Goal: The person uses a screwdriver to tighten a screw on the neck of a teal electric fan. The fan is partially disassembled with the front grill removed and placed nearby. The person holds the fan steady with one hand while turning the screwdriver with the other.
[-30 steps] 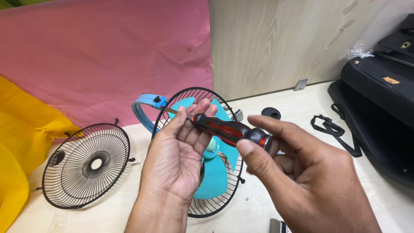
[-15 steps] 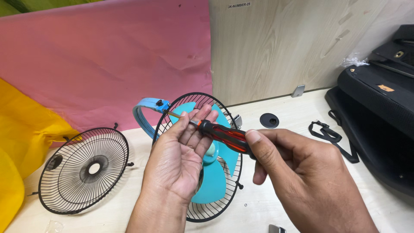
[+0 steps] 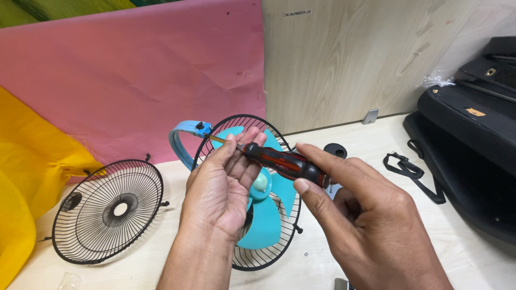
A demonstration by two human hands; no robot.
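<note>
My right hand (image 3: 359, 215) grips the red-and-black handle of a screwdriver (image 3: 282, 161), whose shaft points up-left toward a blue plastic ring (image 3: 183, 137). My left hand (image 3: 223, 185) is raised palm-up, fingertips steadying the shaft near the handle. Behind both hands stands a small fan with teal blades (image 3: 266, 215) inside a black wire rear guard (image 3: 244, 123). The tip of the screwdriver reaches the blue clasp at the guard's top rim.
A separate black wire front guard (image 3: 107, 212) lies on the pale table at left. A black bag (image 3: 473, 139) with a strap (image 3: 414, 172) sits at right. A black round cap (image 3: 336, 149) lies behind the fan. Pink and yellow sheets cover the wall at left.
Both hands with the screwdriver have shifted slightly left and up, bringing the tip closer to the blue clasp. The view has drifted a little; the fan parts stay put.
</note>
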